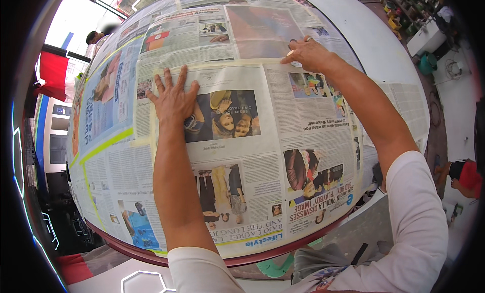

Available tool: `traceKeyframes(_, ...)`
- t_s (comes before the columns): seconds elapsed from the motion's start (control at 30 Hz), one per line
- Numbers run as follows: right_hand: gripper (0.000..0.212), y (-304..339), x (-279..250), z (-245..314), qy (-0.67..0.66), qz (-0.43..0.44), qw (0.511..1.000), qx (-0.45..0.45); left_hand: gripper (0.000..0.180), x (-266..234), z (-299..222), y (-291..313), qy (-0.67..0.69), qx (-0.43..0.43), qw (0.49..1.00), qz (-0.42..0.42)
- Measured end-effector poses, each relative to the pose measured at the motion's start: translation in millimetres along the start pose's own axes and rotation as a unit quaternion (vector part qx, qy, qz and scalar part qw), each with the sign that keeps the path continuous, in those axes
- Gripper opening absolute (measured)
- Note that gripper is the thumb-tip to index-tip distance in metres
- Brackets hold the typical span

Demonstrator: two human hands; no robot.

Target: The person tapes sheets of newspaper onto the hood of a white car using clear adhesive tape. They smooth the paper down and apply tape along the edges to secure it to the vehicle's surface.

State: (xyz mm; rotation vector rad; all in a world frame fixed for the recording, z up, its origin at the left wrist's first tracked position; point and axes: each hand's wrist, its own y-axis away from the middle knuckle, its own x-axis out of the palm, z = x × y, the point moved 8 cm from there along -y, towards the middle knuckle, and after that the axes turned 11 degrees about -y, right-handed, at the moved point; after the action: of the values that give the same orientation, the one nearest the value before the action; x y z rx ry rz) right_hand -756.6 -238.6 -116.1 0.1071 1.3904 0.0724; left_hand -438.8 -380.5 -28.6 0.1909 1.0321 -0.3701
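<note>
Newspaper sheets (pixel 237 164) cover a large, curved body with a dark red lower edge (pixel 262 256). My left hand (pixel 174 98) lies flat on the paper with its fingers spread, beside a printed photo. Farther right, my right hand (pixel 310 55) rests at the seam between two sheets, its fingers bent and pressed down. A small pale thing shows under those fingers; I cannot make out what it is. Along that seam, a strip of pale masking tape (pixel 222 63) runs between the two hands. Yellow-green tape (pixel 107 145) borders other sheets on the left.
A smooth white panel (pixel 348 22) adjoins the papered surface at the right. At the far right are a green bucket (pixel 428 63) and a person in red (pixel 467 179). Another person (pixel 98 38) is beyond the far left edge, near a red cloth (pixel 53 76).
</note>
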Motion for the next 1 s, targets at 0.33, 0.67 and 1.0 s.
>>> traceKeyframes(0.33,0.045,-12,1,7,0.016,-0.015,1.000,-0.019,0.080,-13,-23,0,-0.005,-0.012,0.999,0.039)
traceKeyframes(0.67,0.051,-10,3,11,0.035,-0.022,0.999,-0.018,0.086,-6,-151,16,0.055,0.145,0.988,-0.010)
traceKeyframes(1.0,0.045,-13,4,11,0.031,-0.022,0.998,-0.045,0.078,-6,-229,32,0.065,0.218,0.973,-0.031)
